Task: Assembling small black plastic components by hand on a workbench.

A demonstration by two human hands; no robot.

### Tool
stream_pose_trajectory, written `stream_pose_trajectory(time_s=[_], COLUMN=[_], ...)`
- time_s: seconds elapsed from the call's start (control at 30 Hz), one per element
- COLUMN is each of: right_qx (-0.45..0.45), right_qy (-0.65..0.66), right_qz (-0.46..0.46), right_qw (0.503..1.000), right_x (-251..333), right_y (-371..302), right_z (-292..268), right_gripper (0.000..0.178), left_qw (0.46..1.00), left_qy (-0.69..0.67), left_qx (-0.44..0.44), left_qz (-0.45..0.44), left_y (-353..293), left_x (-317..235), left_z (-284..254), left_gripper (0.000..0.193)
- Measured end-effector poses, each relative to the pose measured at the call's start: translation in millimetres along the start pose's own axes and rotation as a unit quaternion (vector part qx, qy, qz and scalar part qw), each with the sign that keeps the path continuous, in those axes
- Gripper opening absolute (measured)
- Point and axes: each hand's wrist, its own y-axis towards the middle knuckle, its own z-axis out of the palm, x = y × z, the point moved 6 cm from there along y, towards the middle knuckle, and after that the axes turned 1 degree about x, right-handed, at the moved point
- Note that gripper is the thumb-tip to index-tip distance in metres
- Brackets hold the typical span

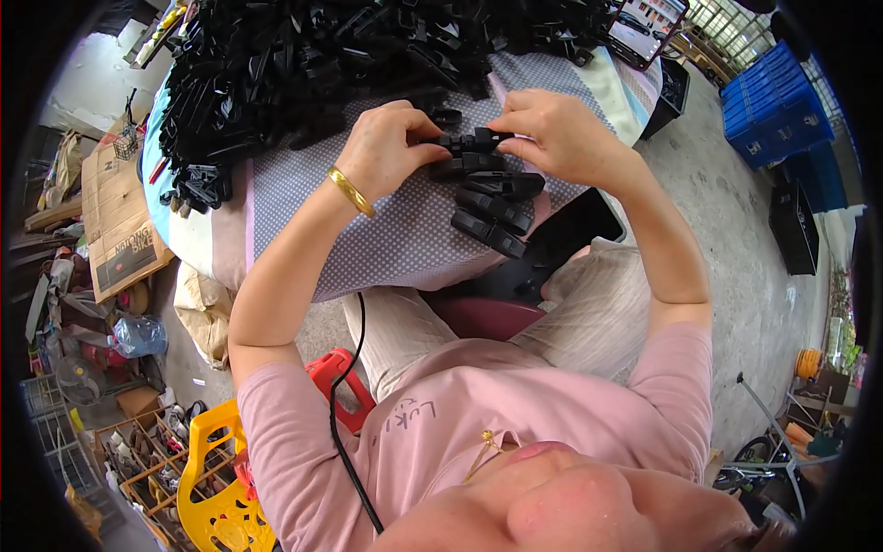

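My left hand (390,145), with a gold bangle on its wrist, pinches one end of a small black plastic part (474,141). The thumb and forefinger of my right hand (552,133) are closed on its other end. Its exact kind is too dark to make out. Just below it, several similar black plastic pieces (493,210) lie in a row on the dotted tablecloth (340,235), towards me. Beyond my hands a large heap of black plastic parts (303,69) covers the far side of the table.
A phone (641,29) stands at the table's far right. Under the near right edge is a black bin (578,230). Blue crates (777,101) are stacked on the floor at right. Cardboard (118,216) leans at left, and a yellow plastic chair (216,488) stands behind my left side.
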Motion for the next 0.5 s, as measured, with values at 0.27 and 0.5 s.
stream_pose_trajectory(time_s=[0.27,0.5], right_qx=[-0.032,0.02], right_qy=[0.083,0.16], right_qz=[-0.013,0.038], right_qw=[0.996,0.986], right_x=[0.7,-12.9], right_y=[10.9,14.4], right_z=[13.5,19.3], right_gripper=[0.023,0.024], left_qw=[0.997,0.995], left_qy=[-0.041,-0.084], left_qx=[-0.01,0.038], left_qz=[0.057,0.039], left_y=[1.5,5.0], left_x=[-5.2,0.8], left_z=[7.1,8.2], left_gripper=[0.021,0.019])
